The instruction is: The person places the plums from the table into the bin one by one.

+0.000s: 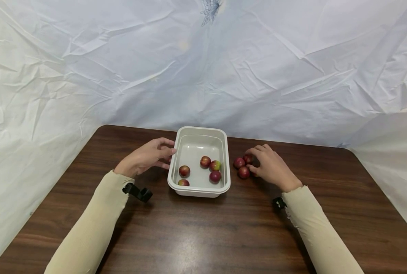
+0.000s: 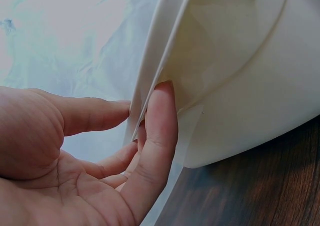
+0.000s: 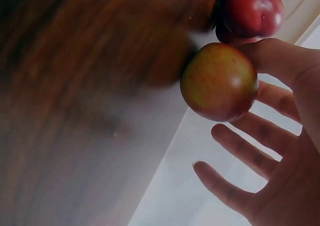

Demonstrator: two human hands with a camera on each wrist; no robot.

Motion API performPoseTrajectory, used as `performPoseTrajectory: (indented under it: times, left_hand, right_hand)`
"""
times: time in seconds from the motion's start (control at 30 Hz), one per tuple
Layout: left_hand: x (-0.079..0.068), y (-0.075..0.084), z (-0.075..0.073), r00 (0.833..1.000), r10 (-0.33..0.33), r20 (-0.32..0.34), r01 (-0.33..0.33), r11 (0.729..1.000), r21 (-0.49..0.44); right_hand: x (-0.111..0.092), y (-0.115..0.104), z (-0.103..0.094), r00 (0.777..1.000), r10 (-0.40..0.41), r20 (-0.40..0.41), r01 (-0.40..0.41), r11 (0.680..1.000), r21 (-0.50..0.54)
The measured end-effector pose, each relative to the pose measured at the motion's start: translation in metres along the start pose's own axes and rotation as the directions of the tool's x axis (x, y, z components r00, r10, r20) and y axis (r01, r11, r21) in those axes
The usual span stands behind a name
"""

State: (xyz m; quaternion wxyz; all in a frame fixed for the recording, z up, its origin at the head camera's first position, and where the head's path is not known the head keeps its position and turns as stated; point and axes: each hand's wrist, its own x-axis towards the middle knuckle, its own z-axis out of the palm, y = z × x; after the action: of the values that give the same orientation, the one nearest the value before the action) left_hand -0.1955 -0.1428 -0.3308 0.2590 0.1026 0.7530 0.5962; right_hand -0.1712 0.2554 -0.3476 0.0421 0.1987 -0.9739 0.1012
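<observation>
A pale rectangular plastic container point(image 1: 198, 193) stands on the table with several red and yellow-green plums point(image 1: 185, 171) inside. At its left side, my left hand point(image 1: 152, 154) pinches the rim point(image 2: 150, 60), thumb on the rim's upper face and fingers beneath it. To the container's right, my right hand point(image 1: 270, 165) has its thumb and forefinger around a plum point(image 3: 220, 81) that sits on the table; its other fingers are spread. Two more red plums lie beside it, one nearer me point(image 1: 243, 172) and one to the left point(image 1: 239, 163).
The brown wood-grain table point(image 1: 196, 232) has rounded far corners. White wrinkled sheeting point(image 1: 203, 76) hangs behind it and along both sides. Black bands with mounts point(image 1: 138, 192) sit on both wrists over cream sleeves point(image 1: 90, 224).
</observation>
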Motion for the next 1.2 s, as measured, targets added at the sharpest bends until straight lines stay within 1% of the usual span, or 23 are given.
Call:
performPoseTrajectory:
  times: [0.43,0.67,0.93,1.2]
  left_hand:
    - [-0.0009,0.0004,0.0005,1.000,-0.001,0.002,0.001,1.000,0.003]
    - [-0.0015,0.0010,0.0005,1.000,0.004,0.001,-0.004,1.000,0.011]
    - [-0.0006,0.0004,0.0013,1.000,-0.004,-0.016,0.004,1.000,0.017]
    - [-0.0021,0.0020,0.0022,1.000,-0.003,-0.013,0.003,1.000,0.010]
  right_hand:
    - [-0.0021,-0.0017,-0.0006,0.998,0.011,0.054,-0.010,1.000,-0.008]
    - [-0.0021,-0.0012,0.0001,0.998,0.012,0.065,-0.012,1.000,-0.001]
    - [-0.0023,-0.0003,-0.0006,0.999,0.008,0.053,-0.008,1.000,-0.006]
    - [-0.0025,-0.0008,-0.0044,1.000,0.002,0.021,-0.002,1.000,-0.005]
